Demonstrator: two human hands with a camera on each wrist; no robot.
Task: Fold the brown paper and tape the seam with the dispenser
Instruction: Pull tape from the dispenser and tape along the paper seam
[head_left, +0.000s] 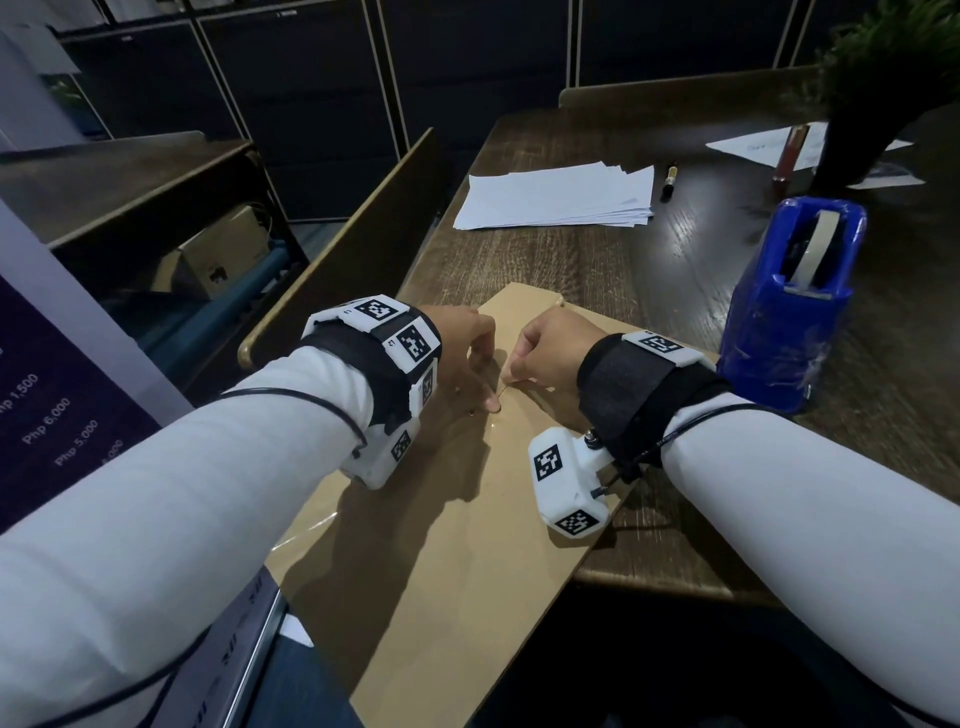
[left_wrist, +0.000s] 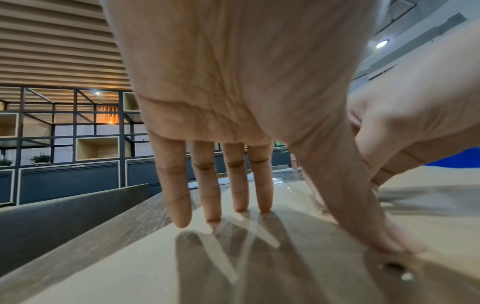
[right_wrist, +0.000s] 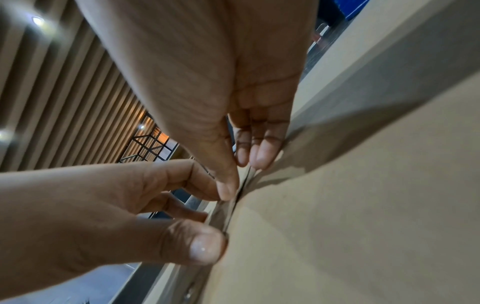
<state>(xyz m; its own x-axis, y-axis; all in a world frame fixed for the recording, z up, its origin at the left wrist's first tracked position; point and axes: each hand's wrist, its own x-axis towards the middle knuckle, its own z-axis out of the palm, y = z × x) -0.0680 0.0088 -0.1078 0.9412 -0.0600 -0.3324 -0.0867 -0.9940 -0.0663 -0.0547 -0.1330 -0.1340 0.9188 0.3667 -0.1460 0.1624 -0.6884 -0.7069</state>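
The folded brown paper (head_left: 467, 571) lies on the wooden table (head_left: 675, 270) and overhangs its near edge. Both hands meet at the seam in its upper half. My left hand (head_left: 480, 379) has its fingers (left_wrist: 213, 195) straight, tips resting on the paper (left_wrist: 155, 257), while its thumb (left_wrist: 363, 216) presses down at the seam. My right hand (head_left: 519, 371) pinches a thin raised edge of the paper flap (right_wrist: 245, 174) between thumb and fingertips. The left thumb (right_wrist: 202, 246) presses just below that pinch. The blue tape dispenser (head_left: 795, 301) stands upright to the right, untouched.
A stack of white sheets (head_left: 556, 195) and a marker (head_left: 668, 182) lie further back. A dark potted plant (head_left: 872, 104) with papers under it stands at the far right. A wooden partition (head_left: 337, 249) runs along the table's left side.
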